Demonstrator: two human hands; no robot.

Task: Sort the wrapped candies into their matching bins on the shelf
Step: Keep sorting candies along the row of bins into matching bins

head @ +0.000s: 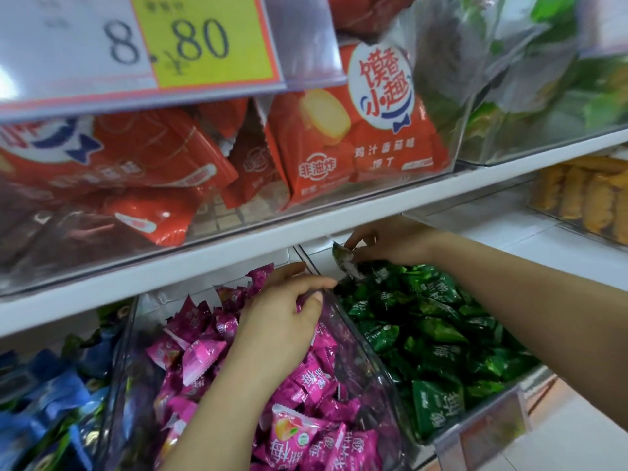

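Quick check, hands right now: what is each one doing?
Left hand: fingers curled among the pink candies; cannot tell if it grips one.
Right hand: closed, pinching a green candy.

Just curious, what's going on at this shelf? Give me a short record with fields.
right hand: pinches a green candy at the back of the green bin
left hand: over the pink bin, fingers curled, grip unclear
far left: blue candies
shelf above: red snack packets, price tag reading 8.80
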